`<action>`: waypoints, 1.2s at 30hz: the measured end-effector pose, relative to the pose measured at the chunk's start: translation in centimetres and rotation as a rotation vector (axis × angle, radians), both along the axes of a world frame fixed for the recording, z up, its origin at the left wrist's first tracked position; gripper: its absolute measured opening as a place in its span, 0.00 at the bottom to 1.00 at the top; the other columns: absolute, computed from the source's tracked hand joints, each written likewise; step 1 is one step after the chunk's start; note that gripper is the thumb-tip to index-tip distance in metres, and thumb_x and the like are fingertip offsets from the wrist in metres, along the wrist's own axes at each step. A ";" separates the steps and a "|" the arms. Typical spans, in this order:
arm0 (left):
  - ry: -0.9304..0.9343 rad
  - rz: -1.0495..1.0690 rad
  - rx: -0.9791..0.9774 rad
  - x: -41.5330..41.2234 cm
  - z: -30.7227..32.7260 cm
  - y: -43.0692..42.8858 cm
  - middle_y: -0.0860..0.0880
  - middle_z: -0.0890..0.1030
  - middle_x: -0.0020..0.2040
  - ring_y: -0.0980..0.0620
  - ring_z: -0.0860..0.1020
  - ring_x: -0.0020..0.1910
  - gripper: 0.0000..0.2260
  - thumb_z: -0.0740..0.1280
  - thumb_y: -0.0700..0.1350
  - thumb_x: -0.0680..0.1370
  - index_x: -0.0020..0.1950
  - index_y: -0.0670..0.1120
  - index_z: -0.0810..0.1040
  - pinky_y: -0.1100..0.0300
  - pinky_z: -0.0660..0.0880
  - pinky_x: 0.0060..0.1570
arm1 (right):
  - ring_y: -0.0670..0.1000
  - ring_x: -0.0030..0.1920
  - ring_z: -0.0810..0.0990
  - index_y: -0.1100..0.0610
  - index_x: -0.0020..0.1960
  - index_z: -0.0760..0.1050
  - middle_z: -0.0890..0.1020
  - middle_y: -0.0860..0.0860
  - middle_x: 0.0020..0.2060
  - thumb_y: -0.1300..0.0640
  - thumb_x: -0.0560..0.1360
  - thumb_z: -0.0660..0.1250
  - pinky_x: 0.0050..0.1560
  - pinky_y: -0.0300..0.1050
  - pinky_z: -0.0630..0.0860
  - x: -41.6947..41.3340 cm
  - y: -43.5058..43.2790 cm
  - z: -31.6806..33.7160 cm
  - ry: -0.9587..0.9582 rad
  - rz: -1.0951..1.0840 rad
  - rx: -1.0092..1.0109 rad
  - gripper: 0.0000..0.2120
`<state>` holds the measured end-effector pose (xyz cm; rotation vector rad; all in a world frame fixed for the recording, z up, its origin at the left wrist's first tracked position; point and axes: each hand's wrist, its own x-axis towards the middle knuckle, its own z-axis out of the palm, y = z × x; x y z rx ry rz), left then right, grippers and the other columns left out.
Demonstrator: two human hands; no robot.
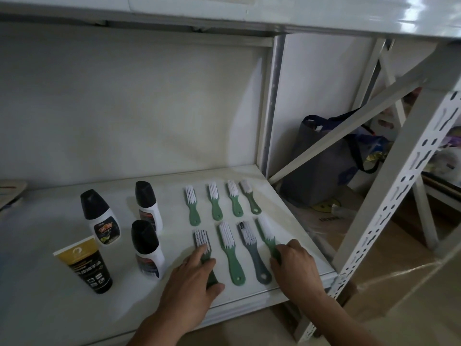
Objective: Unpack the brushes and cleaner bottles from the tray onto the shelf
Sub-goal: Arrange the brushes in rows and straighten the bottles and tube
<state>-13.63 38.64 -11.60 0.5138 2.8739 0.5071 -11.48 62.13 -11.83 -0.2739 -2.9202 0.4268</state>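
Observation:
On the white shelf [62, 245] lie two rows of small brushes with white bristles. The back row [215, 204] has several green ones. In the front row, my left hand [193, 278] grips the handle of a dark green brush [202, 239] at the left. A light green brush [230, 253] and a grey brush [253, 253] lie loose in the middle. My right hand [295, 267] holds the handle of the green brush [267, 232] at the right end. Three black-capped white cleaner bottles [101, 217] [148, 204] [147, 248] and a black-and-gold tube [84, 264] stand to the left. No tray is in view.
A slotted white upright [399, 186] and a diagonal brace [349, 131] bound the shelf on the right. Behind them a dark tote bag [324, 156] sits on boxes. An upper shelf [249, 13] hangs overhead. A flat tan object [11, 189] lies at the far left.

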 end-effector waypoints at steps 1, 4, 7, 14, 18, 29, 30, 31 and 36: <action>-0.001 0.000 0.000 0.0 0.0 0.0 0.56 0.48 0.81 0.51 0.61 0.77 0.29 0.61 0.63 0.77 0.76 0.52 0.65 0.51 0.63 0.73 | 0.53 0.45 0.79 0.55 0.50 0.79 0.75 0.52 0.47 0.52 0.79 0.63 0.48 0.46 0.77 0.0 0.0 -0.1 0.002 -0.003 -0.002 0.09; 0.001 -0.002 0.002 0.0 -0.1 0.1 0.56 0.47 0.81 0.51 0.61 0.77 0.29 0.61 0.62 0.78 0.76 0.52 0.65 0.51 0.62 0.73 | 0.52 0.45 0.78 0.54 0.51 0.79 0.75 0.51 0.47 0.52 0.79 0.63 0.48 0.45 0.77 0.0 0.1 -0.3 0.011 -0.005 -0.008 0.09; 0.012 0.003 0.006 0.0 0.0 0.2 0.55 0.47 0.81 0.51 0.60 0.77 0.29 0.61 0.62 0.78 0.76 0.52 0.65 0.52 0.62 0.73 | 0.51 0.45 0.78 0.53 0.52 0.79 0.75 0.51 0.47 0.50 0.79 0.63 0.48 0.45 0.78 -0.1 0.2 -0.4 0.016 -0.006 -0.007 0.09; 0.012 0.024 0.042 0.3 0.3 0.4 0.56 0.48 0.81 0.49 0.60 0.76 0.28 0.62 0.61 0.78 0.76 0.52 0.66 0.52 0.60 0.74 | 0.50 0.44 0.79 0.53 0.54 0.79 0.75 0.50 0.47 0.48 0.79 0.63 0.48 0.43 0.78 -0.2 0.3 -0.5 0.034 -0.021 -0.017 0.11; 0.019 0.015 0.048 0.5 0.5 0.3 0.56 0.48 0.81 0.49 0.60 0.77 0.27 0.62 0.61 0.78 0.75 0.52 0.67 0.52 0.61 0.74 | 0.50 0.44 0.79 0.53 0.55 0.79 0.74 0.50 0.47 0.48 0.79 0.63 0.46 0.42 0.76 0.0 0.4 -0.5 0.031 -0.021 -0.024 0.11; 0.248 0.023 0.256 2.1 2.3 0.3 0.59 0.61 0.73 0.56 0.65 0.72 0.19 0.62 0.57 0.79 0.68 0.53 0.73 0.59 0.65 0.71 | 0.50 0.45 0.81 0.56 0.62 0.79 0.79 0.53 0.53 0.52 0.78 0.67 0.47 0.44 0.77 0.5 1.0 0.9 0.144 -0.079 -0.175 0.15; 0.361 -0.001 0.367 2.8 3.3 0.1 0.60 0.66 0.67 0.59 0.68 0.67 0.15 0.62 0.55 0.80 0.64 0.53 0.75 0.62 0.67 0.67 | 0.48 0.43 0.80 0.56 0.62 0.79 0.80 0.53 0.52 0.54 0.78 0.67 0.45 0.43 0.76 0.7 1.3 1.7 0.221 -0.103 -0.226 0.14; 0.473 -0.020 0.472 3.6 4.4 -0.2 0.60 0.70 0.61 0.62 0.71 0.62 0.11 0.62 0.53 0.80 0.60 0.52 0.76 0.66 0.69 0.61 | 0.45 0.41 0.79 0.56 0.62 0.79 0.81 0.52 0.51 0.55 0.78 0.68 0.43 0.43 0.75 0.8 1.5 2.6 0.304 -0.124 -0.266 0.13; 0.807 0.061 0.765 6.0 7.7 -4.1 0.53 0.78 0.44 0.60 0.77 0.44 0.07 0.63 0.44 0.77 0.48 0.44 0.80 0.71 0.71 0.44 | 0.40 0.42 0.77 0.54 0.58 0.81 0.81 0.49 0.46 0.60 0.77 0.67 0.41 0.35 0.71 1.7 0.6 6.9 0.556 -0.162 -0.394 0.11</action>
